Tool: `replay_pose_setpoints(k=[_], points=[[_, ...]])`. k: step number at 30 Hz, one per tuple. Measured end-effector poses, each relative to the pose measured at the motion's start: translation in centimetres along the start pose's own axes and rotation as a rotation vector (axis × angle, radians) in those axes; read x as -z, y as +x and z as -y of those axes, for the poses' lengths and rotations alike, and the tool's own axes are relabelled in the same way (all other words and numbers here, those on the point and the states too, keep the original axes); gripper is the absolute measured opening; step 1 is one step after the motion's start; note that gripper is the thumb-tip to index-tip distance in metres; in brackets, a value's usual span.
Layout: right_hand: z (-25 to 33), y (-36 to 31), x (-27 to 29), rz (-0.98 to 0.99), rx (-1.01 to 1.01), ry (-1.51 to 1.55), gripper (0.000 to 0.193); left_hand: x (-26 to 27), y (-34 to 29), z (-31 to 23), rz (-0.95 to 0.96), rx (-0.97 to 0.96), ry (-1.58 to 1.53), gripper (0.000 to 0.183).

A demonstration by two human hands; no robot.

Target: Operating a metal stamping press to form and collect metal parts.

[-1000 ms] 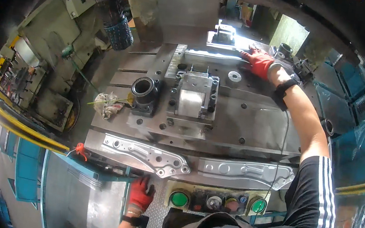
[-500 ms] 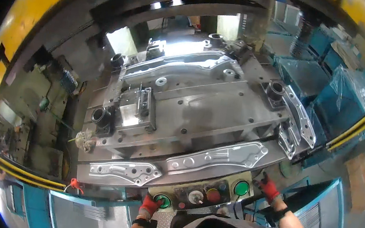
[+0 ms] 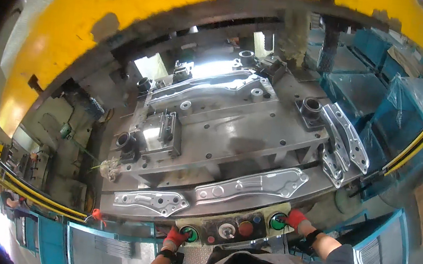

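My left hand (image 3: 176, 236), in a red glove, rests against the left green button (image 3: 189, 232) of a control box (image 3: 231, 228) at the press's front edge. In a matching red glove, my right hand (image 3: 297, 219) touches the right green button (image 3: 277, 221). Between them the box carries a key switch and a red button. Two stamped silvery metal panels lie on the front ledge: a short one (image 3: 150, 200) at left and a longer one (image 3: 252, 184) at right. Behind them sits the grey die plate (image 3: 232, 134) holding another long panel (image 3: 211, 87) at its back.
The yellow press ram (image 3: 147, 13) hangs above the die. More silvery panels (image 3: 348, 135) are stacked at the die's right edge. Blue bins (image 3: 364, 92) stand to the right, blue guard frames (image 3: 51, 233) at lower left, and a rag (image 3: 109, 168) lies at the die's left.
My right hand came back from the far side of the die, where a long panel now lies, down to the right green button. My view tilted up, bringing the yellow ram into sight.
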State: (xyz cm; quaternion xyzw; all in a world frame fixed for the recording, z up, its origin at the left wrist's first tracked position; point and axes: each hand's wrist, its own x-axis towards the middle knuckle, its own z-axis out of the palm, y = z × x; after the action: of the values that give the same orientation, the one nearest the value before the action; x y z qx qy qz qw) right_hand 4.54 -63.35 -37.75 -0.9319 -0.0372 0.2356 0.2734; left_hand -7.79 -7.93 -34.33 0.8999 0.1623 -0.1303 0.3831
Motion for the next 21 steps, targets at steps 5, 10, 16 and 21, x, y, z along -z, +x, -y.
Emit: replay_pose_setpoints(k=[5, 10, 16, 21], points=[[5.8, -1.8, 4.6, 0.158, 0.012, -0.116, 0.064, -0.4, -1.5, 1.6, -0.006, 0.092, -0.293, 0.073], [2.5, 0.0, 2.8, 0.191, -0.099, -0.186, 0.053, -0.5, 0.5, 2.5, -0.003, 0.085, -0.231, 0.072], [2.6, -0.6, 3.5, 0.218, 0.078, -0.323, 0.042, 0.5, 0.3, 0.7, 0.027, 0.128, -0.068, 0.074], [2.8, -0.5, 3.8, 0.125, 0.142, -0.272, 0.058, 0.7, -0.3, 0.2, -0.025, 0.112, -0.172, 0.078]])
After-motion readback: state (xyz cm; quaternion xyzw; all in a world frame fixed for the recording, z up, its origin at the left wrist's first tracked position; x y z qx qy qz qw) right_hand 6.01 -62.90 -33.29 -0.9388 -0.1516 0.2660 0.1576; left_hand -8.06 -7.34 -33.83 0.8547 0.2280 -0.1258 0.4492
